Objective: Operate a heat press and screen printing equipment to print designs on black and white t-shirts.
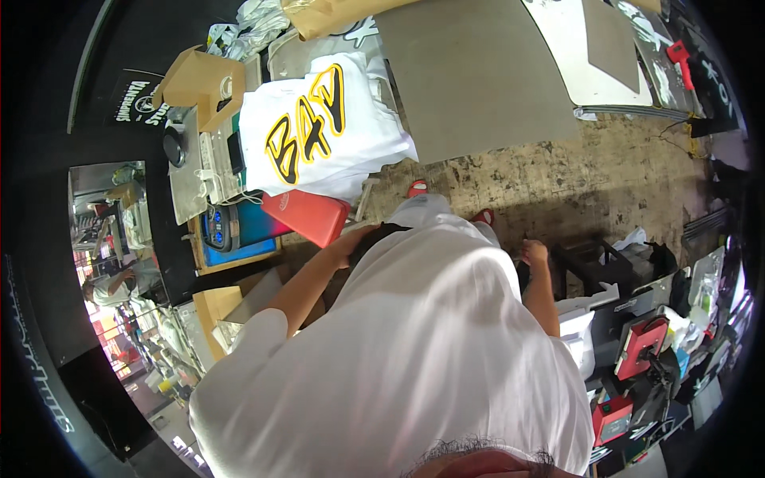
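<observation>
My left hand (344, 248) is low at my left side, against a black item (374, 241) at my waist. Its fingers are mostly hidden there, so their hold does not show. A red flat box (309, 217) lies just beyond this hand. My right hand (535, 253) hangs at my right side above the floor, its fingers curled in; whatever may be inside them is hidden. Ahead on the left, a stack of white T-shirts (259, 131) with black and yellow lettering rests on the work surface.
A large grey-brown board (478, 76) spans the area ahead. An open cardboard box (199, 84), a dark phone (236, 152) and a speaker (217, 228) stand at the left. Red-and-black equipment (641, 348) is at the right, near a dark stool-like frame (580, 267). Worn floor (629, 171) shows between.
</observation>
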Demonstrator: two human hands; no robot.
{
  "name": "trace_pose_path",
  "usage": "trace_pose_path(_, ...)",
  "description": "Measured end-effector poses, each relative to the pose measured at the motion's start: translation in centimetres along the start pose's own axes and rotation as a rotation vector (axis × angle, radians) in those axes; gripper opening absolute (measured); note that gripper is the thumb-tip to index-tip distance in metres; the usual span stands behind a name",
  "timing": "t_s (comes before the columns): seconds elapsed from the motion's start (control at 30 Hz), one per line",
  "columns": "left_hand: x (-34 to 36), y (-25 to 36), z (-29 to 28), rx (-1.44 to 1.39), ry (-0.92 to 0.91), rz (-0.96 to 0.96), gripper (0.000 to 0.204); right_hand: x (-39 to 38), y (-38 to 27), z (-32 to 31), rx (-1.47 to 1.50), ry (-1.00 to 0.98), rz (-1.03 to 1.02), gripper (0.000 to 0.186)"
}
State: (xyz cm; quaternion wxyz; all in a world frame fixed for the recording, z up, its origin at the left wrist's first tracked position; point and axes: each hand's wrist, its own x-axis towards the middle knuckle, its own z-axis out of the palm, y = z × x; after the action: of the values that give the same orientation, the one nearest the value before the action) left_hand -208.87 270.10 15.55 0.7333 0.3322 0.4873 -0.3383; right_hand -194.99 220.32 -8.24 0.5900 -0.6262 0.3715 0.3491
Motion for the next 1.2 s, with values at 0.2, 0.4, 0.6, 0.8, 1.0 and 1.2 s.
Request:
trace_pose_path(0.2, 1.5, 4.2, -2.1, 0.061, -0.03, -0.088, 0.04, -2.0, -1.3, 4.4, -0.121, -0.044, 0.039, 0.016)
trace_pose_path(0.4, -1.7, 8.8, -5.2, 0.1, 0.04, -0.086, 0.041, -2.9, -3.6, 8.9, -0.24, 0.117, 0.056, 0.026)
trace_pose_path(0.6, -0.6, 12.4, -11.4, 0.155, -0.03, -0.109, 0.041, -3.1, -3.8, 14.6, -0.254, 0.146, 0.113, 0.02)
trace_pose_path(0.8, -0.5, 14.9, -15.0, 0.239, -0.03, -0.185, 0.045, -6.3, -4.1, 22.3, -0.286, 0.031, -0.055, 0.013)
trace_pose_path(1.0, 0.7, 17.0, -15.6, 0.366, -0.069, -0.201, 0.045, -7.2, -0.2, 21.5, -0.343, -0.076, -0.033, 0.011)
trace_pose_path(1.2, 4.4, 16.0, -18.0, 0.398, -0.117, -0.156, 0.05, -7.7, 4.8, 18.2, -0.001, -0.013, 0.112, 0.019)
